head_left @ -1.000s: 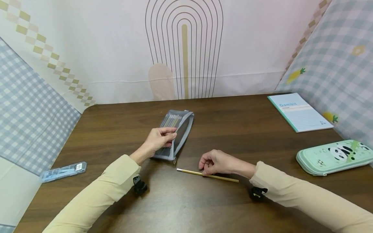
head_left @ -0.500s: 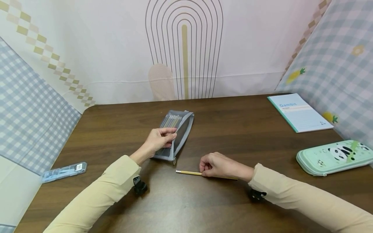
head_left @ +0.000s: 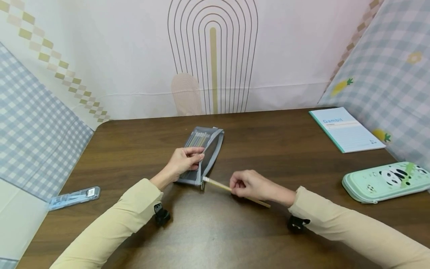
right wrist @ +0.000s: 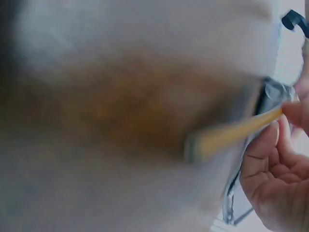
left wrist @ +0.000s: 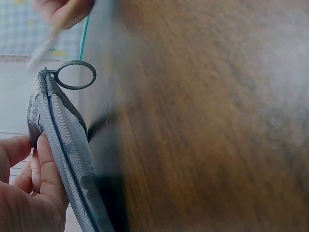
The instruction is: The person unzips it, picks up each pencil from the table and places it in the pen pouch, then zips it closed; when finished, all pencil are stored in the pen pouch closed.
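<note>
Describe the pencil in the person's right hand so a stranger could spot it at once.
Start at the brown table and find the grey mesh pouch near its middle, held by the left hand. Just nearer, the right hand pinches a thin yellow pencil, tip at the pouch's near end. It is the only loose stick.

Grey mesh pencil pouch (head_left: 202, 151); yellow pencil (head_left: 218, 184); dark brown wood-grain table (head_left: 275, 149); mint green panda case (head_left: 386, 181) (black-and-white panda); teal-edged white notebook (head_left: 346, 129).

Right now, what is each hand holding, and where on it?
Right hand pinches the yellow pencil around mid-shaft, tip toward the pouch's zipper end. Left hand grips the grey mesh pencil pouch by its upper edge.
</note>
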A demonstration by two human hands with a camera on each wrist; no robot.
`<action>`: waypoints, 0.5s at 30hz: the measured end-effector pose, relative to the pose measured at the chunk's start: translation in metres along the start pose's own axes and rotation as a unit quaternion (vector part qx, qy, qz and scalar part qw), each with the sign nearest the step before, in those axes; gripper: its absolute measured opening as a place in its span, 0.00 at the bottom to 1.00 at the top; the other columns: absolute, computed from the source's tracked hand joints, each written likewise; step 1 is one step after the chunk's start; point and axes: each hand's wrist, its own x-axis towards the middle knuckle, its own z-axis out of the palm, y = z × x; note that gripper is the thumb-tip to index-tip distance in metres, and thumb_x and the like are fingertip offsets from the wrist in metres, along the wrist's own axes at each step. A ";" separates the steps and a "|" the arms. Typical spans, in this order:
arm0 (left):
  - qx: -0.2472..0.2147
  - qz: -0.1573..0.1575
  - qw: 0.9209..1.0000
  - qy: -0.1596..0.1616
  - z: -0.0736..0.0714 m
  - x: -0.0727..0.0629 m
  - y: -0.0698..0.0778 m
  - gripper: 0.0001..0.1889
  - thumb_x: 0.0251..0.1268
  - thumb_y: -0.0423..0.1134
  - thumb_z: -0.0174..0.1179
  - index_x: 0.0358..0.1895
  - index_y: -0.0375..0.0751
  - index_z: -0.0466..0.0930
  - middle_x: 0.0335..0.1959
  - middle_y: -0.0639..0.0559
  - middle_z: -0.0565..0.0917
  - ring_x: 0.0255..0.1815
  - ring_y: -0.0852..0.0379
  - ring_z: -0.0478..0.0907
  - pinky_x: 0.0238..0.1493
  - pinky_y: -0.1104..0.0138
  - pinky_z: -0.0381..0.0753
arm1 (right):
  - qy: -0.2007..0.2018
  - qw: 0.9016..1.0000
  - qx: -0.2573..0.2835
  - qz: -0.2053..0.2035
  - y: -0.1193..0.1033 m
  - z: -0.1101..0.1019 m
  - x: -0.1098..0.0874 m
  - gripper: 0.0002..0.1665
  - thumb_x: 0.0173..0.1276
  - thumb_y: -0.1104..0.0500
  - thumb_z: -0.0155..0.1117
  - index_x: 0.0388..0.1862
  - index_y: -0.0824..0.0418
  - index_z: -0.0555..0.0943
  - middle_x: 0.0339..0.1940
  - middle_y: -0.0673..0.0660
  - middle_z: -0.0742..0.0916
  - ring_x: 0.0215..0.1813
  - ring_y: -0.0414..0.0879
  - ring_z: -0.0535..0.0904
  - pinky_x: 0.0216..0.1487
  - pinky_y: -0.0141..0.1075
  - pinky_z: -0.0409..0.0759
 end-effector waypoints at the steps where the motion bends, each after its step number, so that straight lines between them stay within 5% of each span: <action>1: 0.001 0.001 1.000 -0.001 0.000 0.001 0.000 0.20 0.66 0.35 0.58 0.60 0.34 0.74 0.52 0.36 0.80 0.29 0.69 0.76 0.31 0.74 0.81 | 0.015 0.999 0.035 0.018 0.000 -0.003 0.002 0.02 0.60 0.70 0.60 0.30 0.64 0.77 0.23 0.50 0.80 0.25 0.34 0.72 0.25 0.27 0.75; 4: 0.004 0.004 1.000 -0.003 0.000 0.001 0.000 0.20 0.66 0.36 0.58 0.60 0.34 0.74 0.52 0.36 0.80 0.30 0.69 0.76 0.31 0.74 0.81 | 0.055 0.982 0.158 0.092 0.002 -0.010 0.010 0.06 0.64 0.70 0.56 0.39 0.71 0.74 0.26 0.55 0.81 0.26 0.37 0.74 0.25 0.29 0.78; 8: 0.008 0.003 1.000 -0.002 0.001 0.001 0.000 0.20 0.66 0.36 0.58 0.60 0.34 0.74 0.52 0.37 0.80 0.31 0.69 0.76 0.32 0.74 0.81 | 0.073 0.933 0.298 0.186 0.005 -0.014 0.027 0.17 0.69 0.67 0.53 0.52 0.78 0.69 0.28 0.55 0.81 0.26 0.38 0.76 0.26 0.27 0.79; 11: 0.007 0.000 1.000 -0.002 0.002 0.001 0.001 0.20 0.66 0.36 0.58 0.60 0.34 0.74 0.51 0.37 0.80 0.30 0.68 0.76 0.32 0.73 0.81 | 0.069 0.904 0.355 0.226 0.008 -0.014 0.044 0.21 0.71 0.66 0.51 0.58 0.78 0.66 0.28 0.53 0.80 0.24 0.37 0.76 0.25 0.25 0.78; 15: 0.005 0.000 1.000 -0.001 0.003 0.001 0.002 0.20 0.66 0.36 0.58 0.60 0.34 0.74 0.51 0.37 0.80 0.30 0.68 0.76 0.31 0.74 0.81 | 0.079 0.885 0.386 0.249 0.010 -0.013 0.069 0.21 0.73 0.65 0.49 0.60 0.76 0.64 0.27 0.54 0.79 0.20 0.37 0.77 0.21 0.25 0.78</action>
